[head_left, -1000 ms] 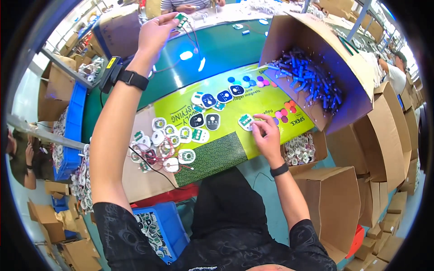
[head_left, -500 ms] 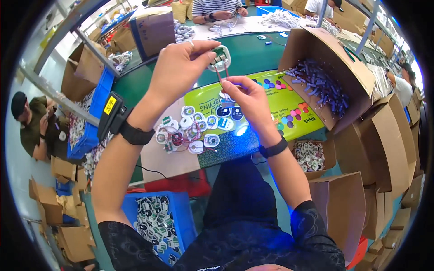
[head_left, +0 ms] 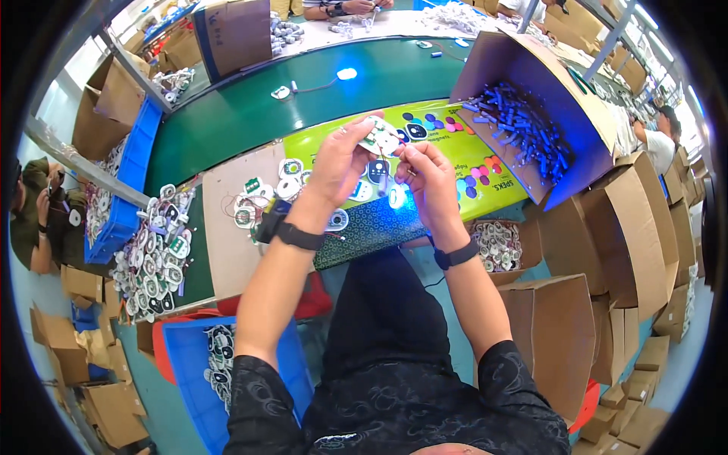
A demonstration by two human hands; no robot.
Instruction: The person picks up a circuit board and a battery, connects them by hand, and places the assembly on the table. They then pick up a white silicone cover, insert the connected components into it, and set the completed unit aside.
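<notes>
My left hand (head_left: 339, 161) grips a white oval plastic housing (head_left: 388, 141) with a small green circuit board, held above the green printed mat. My right hand (head_left: 431, 180) is closed beside it, fingertips pinched on a thin red wire at the housing's edge; the exact grip is partly hidden. Below the hands a purple cylindrical cell (head_left: 382, 184) shows, near a bright bluish-white light (head_left: 396, 198). More white housings (head_left: 289, 187) with boards and wires lie by my left wrist, partly covered by that arm.
A cardboard box (head_left: 584, 125) holding purple cells (head_left: 516, 125) lies open at right. Assembled pieces (head_left: 155, 262) heap at the bench's left end. On the green belt (head_left: 235, 106) lies a wired piece with a lit blue lamp (head_left: 346, 73). A blue bin (head_left: 189, 379) stands below.
Both hands have come lower and closer together with the housing, which is now tilted. My view has shifted, and a wired piece with a lit lamp now shows on the belt.
</notes>
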